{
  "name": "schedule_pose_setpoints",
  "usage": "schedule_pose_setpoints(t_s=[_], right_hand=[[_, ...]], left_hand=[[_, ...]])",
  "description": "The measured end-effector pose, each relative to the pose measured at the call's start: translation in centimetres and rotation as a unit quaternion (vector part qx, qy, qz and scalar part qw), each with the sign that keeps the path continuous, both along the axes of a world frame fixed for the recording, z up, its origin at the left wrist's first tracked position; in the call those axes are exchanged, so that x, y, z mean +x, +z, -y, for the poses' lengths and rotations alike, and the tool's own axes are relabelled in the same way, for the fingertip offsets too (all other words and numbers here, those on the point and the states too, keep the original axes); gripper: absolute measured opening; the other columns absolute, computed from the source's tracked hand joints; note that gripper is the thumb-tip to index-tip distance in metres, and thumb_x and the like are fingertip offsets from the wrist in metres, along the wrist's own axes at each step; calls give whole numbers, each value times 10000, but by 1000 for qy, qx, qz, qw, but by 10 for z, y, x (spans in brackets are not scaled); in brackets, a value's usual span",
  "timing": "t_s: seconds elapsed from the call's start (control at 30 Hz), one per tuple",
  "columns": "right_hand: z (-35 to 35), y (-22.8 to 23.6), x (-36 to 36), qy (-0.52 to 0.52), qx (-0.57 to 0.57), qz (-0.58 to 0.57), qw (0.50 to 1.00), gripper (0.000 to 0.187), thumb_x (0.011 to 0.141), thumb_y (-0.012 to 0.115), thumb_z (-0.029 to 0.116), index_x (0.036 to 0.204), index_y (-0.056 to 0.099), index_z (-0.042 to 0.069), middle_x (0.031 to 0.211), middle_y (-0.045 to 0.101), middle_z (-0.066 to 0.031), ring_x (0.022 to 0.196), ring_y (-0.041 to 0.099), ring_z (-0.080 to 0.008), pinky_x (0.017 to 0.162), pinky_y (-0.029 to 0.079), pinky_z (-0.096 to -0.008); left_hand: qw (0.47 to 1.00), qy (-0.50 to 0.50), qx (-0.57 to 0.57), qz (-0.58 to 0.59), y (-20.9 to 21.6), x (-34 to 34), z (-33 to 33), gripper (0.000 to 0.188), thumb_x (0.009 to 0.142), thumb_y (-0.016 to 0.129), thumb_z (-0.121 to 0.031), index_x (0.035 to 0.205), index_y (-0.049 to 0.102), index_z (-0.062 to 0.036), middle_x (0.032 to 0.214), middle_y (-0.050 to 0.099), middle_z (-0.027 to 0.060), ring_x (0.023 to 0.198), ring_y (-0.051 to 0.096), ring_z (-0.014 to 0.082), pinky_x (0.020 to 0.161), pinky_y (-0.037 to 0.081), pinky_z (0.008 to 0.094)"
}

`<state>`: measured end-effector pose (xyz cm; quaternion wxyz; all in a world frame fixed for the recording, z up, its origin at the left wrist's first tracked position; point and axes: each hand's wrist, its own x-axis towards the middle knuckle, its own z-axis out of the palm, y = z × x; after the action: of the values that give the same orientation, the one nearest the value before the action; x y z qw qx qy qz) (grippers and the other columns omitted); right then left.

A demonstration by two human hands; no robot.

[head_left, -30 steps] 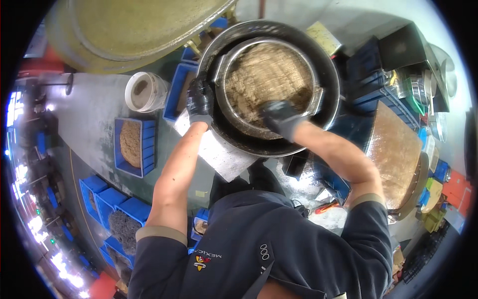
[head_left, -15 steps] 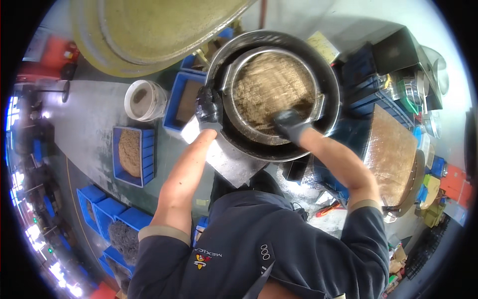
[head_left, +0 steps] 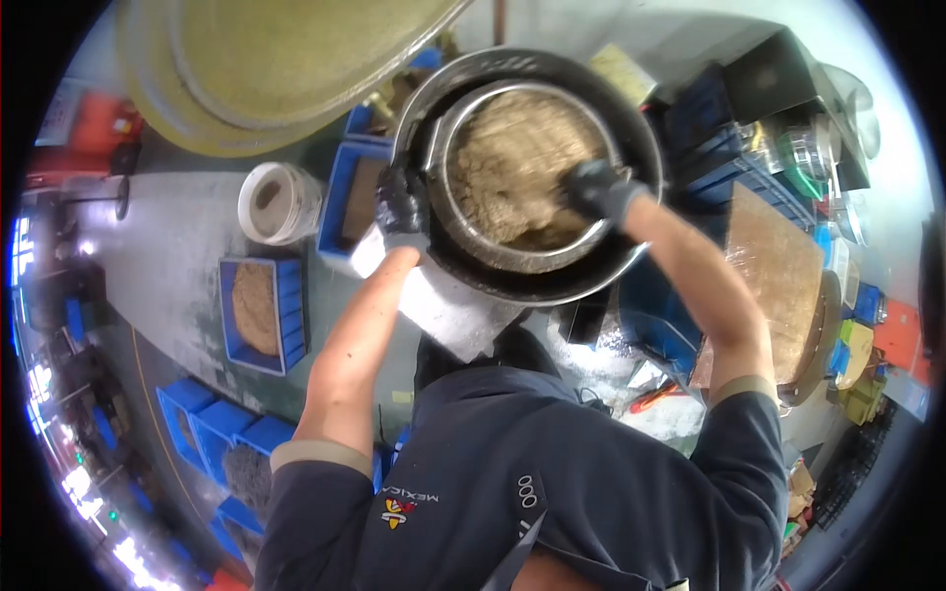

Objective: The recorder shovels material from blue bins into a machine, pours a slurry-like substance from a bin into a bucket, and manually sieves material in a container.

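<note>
A round metal pan (head_left: 440,197) sits inside a larger dark metal tub (head_left: 645,138). Brownish, grainy, damp-looking material (head_left: 507,163) fills the pan and looks streaked by motion. My left hand (head_left: 402,207), in a black glove, is closed at the tub's left rim, beside the pan. Over the right part of the pan is my black-gloved right hand (head_left: 599,192), touching the material near the pan's right edge. Its fingers are blurred, so their exact shape cannot be made out.
A large yellowish round lid-like disc (head_left: 276,59) looms at upper left. Left of the tub stand a white bucket (head_left: 279,204) and a blue crate (head_left: 293,325) of brown material. A brown board (head_left: 774,286) lies at right, below stacked dark crates (head_left: 734,163).
My right hand has moved up and right across the material, toward the pan's right edge. The material's surface looks lumpier. My left hand stays at the rim; the view has shifted slightly.
</note>
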<state>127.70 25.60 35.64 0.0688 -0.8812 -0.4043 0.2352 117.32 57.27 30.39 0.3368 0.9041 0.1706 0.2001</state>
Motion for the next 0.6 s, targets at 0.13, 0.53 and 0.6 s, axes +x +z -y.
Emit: schedule_pose_setpoints(t_s=[0.13, 0.53, 0.6], right_hand=[[-31, 9, -64, 1, -55, 34, 998, 240, 857, 530, 111, 1063, 653, 96, 908, 698, -103, 850, 660, -285, 762, 517, -414], [-59, -46, 39, -190, -73, -74, 976, 325, 961, 430, 223, 1168, 615, 55, 1178, 623, -135, 1018, 639, -265, 878, 526, -386], [-125, -31, 23, -95, -136, 22, 986, 349, 986, 386, 246, 1199, 592, 60, 1197, 612, -147, 1046, 624, -281, 951, 487, -400]], left_hand=[[999, 4, 34, 31, -22, 3, -8, 261, 908, 496, -153, 1085, 615, -3, 1037, 622, 235, 977, 579, 389, 868, 458, 465], [999, -2, 30, 36, -8, 5, 3, 247, 904, 512, -160, 1062, 633, -14, 1007, 634, 232, 971, 585, 387, 872, 455, 471], [997, 16, 68, 14, -10, -9, -9, 252, 911, 507, -165, 1071, 634, -18, 1012, 633, 228, 973, 586, 385, 867, 455, 470]])
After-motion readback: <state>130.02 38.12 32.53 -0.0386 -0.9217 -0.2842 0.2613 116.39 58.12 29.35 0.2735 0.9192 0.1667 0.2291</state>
